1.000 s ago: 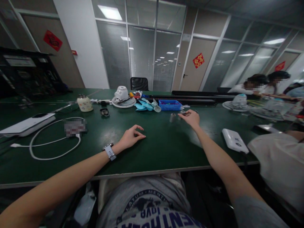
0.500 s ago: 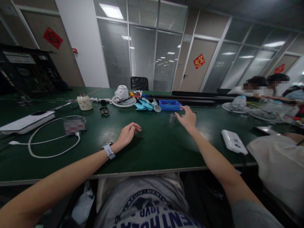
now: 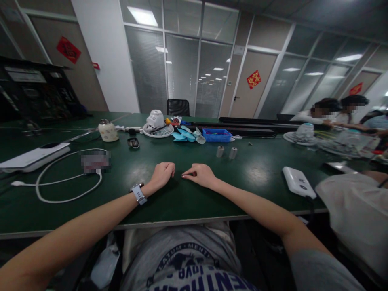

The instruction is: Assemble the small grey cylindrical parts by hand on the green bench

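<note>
Above the green table (image 3: 182,210), my left hand (image 3: 163,174) is closed, its fingers curled inward and their inner side hidden. Close to its right, my right hand (image 3: 202,176) has its thumb and index finger drawn together in a pinch low over the tabletop. Whatever lies between those fingertips is too small to make out. Beyond the right hand stand two short grey metal cylinders, a left one (image 3: 220,151) and a right one (image 3: 233,153), upright and slightly apart. Neither hand touches them.
Behind are a blue tray (image 3: 217,135) with small parts, light-blue fan blades (image 3: 185,134) and a white fan (image 3: 155,122). A cream jar (image 3: 107,131) and white cable (image 3: 41,194) lie left. A white device (image 3: 298,182) sits right, near a seated person's sleeve (image 3: 357,202).
My right hand has moved left and nearer to me, from beside the cylinders to beside my left hand, and its fingers have pinched. The right cylinder now shows. My left fingers have curled in.
</note>
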The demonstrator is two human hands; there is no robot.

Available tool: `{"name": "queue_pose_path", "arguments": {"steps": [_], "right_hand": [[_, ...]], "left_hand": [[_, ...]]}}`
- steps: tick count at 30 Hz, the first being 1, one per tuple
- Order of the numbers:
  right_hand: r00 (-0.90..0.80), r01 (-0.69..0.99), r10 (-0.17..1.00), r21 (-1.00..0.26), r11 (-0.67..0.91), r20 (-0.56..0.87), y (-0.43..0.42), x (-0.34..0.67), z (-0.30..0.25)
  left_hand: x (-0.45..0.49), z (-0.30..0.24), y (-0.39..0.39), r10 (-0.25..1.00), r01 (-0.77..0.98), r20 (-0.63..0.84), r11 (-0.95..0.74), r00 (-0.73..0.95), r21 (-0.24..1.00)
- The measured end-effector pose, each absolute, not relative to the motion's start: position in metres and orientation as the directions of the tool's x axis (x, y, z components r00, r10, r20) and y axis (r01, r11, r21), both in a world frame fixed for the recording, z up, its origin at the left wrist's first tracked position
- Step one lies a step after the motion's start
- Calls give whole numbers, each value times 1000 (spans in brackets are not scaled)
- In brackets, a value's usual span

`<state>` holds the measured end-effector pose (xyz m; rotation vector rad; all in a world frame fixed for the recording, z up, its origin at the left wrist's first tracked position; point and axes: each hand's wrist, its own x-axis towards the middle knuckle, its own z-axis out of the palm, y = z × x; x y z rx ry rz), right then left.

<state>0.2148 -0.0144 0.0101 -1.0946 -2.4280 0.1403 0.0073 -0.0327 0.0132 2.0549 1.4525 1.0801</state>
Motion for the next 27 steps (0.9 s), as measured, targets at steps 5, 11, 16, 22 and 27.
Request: {"name": "queue_pose_path", "arguments": {"steps": [5, 11, 16, 22, 27], "right_hand": [[-445, 726, 760, -307, 615, 473, 2, 238, 20], [-88, 839, 768, -369, 401, 634, 34, 312, 48], [243, 868, 763, -485, 104, 598, 61, 381, 50], [319, 842, 824, -539, -21, 467, 80, 407, 29], [335, 844, 789, -537, -8, 515, 81, 404, 28]], "left_hand": [[9, 15, -36, 924, 608, 358, -361, 133, 707], [9, 14, -35, 919, 607, 368, -375, 143, 701], [10, 13, -34, 913, 611, 378, -387, 151, 690], [10, 13, -34, 920, 645, 369, -363, 133, 672], [10, 13, -34, 918, 661, 372, -364, 136, 656]]}}
